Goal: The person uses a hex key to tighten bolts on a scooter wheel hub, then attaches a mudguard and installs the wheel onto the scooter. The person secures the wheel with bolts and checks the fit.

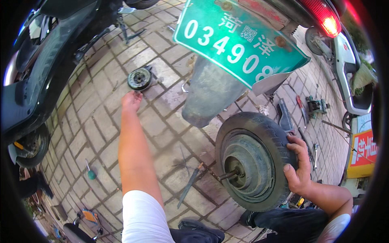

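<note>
My left hand (133, 100) reaches forward with its fingers drawn together at the near rim of a round, dark brake plate (139, 78) on the paving. Just how the fingertips meet the rim is hidden. At the right, my right hand (299, 166) grips the tread of a scooter hub-motor wheel (252, 162), thumb and fingers pressed on the tyre. The wheel stands upright, its axle (228, 175) pointing left. Above it hangs the rear of a scooter, with a green number plate (245, 42), a grey mudguard (210, 93) and a lit red tail light (324, 18).
A dark scooter (52, 65) stands at the left, a white one (348, 69) far right. On the brick paving lie a screwdriver (90, 173), a long file-like tool (189, 187), red-handled pliers (302, 108), a wrench (315, 156) and a green metal part (317, 106).
</note>
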Tool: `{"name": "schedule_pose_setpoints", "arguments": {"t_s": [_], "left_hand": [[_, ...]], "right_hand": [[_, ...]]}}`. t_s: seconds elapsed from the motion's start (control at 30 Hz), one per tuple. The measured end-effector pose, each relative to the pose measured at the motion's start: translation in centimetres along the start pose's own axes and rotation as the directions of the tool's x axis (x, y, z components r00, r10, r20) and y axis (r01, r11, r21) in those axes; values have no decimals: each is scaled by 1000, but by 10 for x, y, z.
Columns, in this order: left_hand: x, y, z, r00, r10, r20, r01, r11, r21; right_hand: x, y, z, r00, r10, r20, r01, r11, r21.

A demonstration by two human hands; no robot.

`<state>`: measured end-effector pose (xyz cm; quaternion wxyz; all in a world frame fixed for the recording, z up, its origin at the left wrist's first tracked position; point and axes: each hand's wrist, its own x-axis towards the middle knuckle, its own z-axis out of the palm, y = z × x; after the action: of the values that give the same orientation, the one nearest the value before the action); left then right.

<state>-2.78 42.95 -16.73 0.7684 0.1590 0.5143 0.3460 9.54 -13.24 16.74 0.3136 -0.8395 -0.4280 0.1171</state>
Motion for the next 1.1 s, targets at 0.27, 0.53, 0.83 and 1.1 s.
{"name": "schedule_pose_setpoints", "arguments": {"t_s": [0.27, 0.53, 0.83, 1.1], "left_hand": [[34, -6, 9, 988, -111, -110, 109, 994, -29], [6, 0, 18, 990, 72, -119, -47, 979, 198], [-171, 23, -77, 904, 275, 327, -427, 579, 695], [-370, -60, -122, 952, -161, 260, -132, 551, 824]], "right_hand": [[-15, -4, -1, 999, -31, 15, 32, 998, -63], [-5, -12, 1, 995, -96, 32, 99, 991, -95], [4, -6, -2, 988, -154, -16, 152, 984, -96], [32, -20, 23, 920, -391, -2, 391, 920, -1]]}}
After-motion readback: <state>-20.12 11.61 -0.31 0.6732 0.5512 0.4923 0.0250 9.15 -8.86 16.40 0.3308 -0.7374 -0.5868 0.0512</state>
